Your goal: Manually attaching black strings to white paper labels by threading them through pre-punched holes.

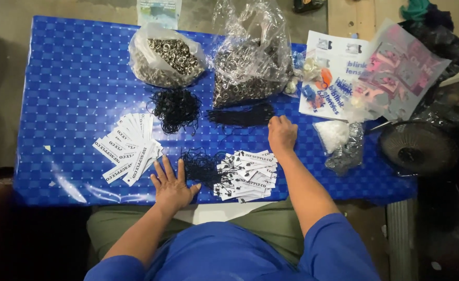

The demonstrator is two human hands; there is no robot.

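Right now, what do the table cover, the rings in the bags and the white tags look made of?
Table cover: glossy blue checked plastic or oilcloth, going by the glare streaks. Rings: probably metal eyelets, with a silvery shine, in clear crinkled plastic bags. White tags: matte card or stiff paper, flat, fanned in a stack. Left hand rests flat on the cover; right hand touches the black cord bundle, seemingly textile string.

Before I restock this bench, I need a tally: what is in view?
table cover: one, blue checked, spans the view
bags of metal eyelets: two, clear, far edge
loose cord tangle: one, black, centre
cord bundle: one, black, by the right fingers
plain tags: one fan, white, left
strung tags: one pile, white with black cords, near edge
printed sheets: several, white and blue, right
fan: one, dark, far right
left hand: flat on cover
right hand: at cord bundle
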